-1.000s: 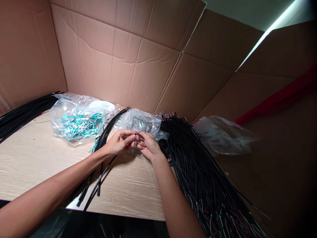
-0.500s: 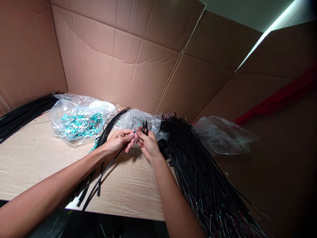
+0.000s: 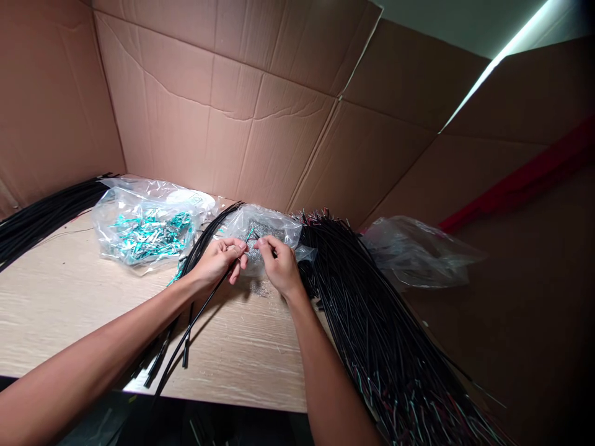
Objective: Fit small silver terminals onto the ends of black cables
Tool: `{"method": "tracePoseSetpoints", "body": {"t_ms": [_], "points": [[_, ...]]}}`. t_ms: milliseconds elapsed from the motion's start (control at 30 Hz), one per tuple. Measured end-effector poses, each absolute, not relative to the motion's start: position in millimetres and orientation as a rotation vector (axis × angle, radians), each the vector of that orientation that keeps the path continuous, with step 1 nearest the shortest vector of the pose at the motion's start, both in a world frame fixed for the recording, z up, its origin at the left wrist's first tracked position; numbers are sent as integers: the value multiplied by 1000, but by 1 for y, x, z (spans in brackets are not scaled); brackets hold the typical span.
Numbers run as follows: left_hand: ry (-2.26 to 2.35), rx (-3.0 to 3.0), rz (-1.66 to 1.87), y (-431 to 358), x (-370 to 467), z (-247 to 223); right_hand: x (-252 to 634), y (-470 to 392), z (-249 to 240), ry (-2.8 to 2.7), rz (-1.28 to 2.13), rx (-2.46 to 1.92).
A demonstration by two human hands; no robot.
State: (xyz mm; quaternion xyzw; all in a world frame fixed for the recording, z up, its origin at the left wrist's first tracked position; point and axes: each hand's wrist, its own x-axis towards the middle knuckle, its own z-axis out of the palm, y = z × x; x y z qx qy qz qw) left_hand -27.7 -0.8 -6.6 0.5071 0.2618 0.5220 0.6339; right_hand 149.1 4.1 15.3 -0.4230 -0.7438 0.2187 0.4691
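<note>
My left hand (image 3: 222, 259) is closed on a black cable (image 3: 199, 314), which runs down and left to the table's front edge. Thin teal wires (image 3: 250, 235) stick out of the cable's end, just above my left fingertips. Close by on the right, my right hand (image 3: 277, 260) is closed around small dark snips (image 3: 259, 236); only their tips show, near the wires, and the rest is hidden in the palm. Behind both hands lies a clear bag (image 3: 283, 230) of small grey pieces.
A clear bag of teal and silver pieces (image 3: 151, 238) lies at the left. Black cables (image 3: 46, 207) lie at the far left, and a big cable bundle (image 3: 362, 297) fills the right. An emptier-looking plastic bag (image 3: 418, 251) sits beyond it. Cardboard (image 3: 195, 124) walls the back.
My right hand has turned, so the snips no longer point upward but toward the wires. My hands have moved slightly apart, baring the teal wires at the cable's end.
</note>
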Motion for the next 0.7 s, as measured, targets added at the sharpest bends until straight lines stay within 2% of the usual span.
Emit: {"method": "tracePoseSetpoints", "body": {"t_ms": [567,700], "points": [[720,1206,1160,1,-32,-7,152,5,12,-1988,462,-1084],[789,1205,1160,1,-32,-8,151,8,11,-1842,514,-1084]]}}
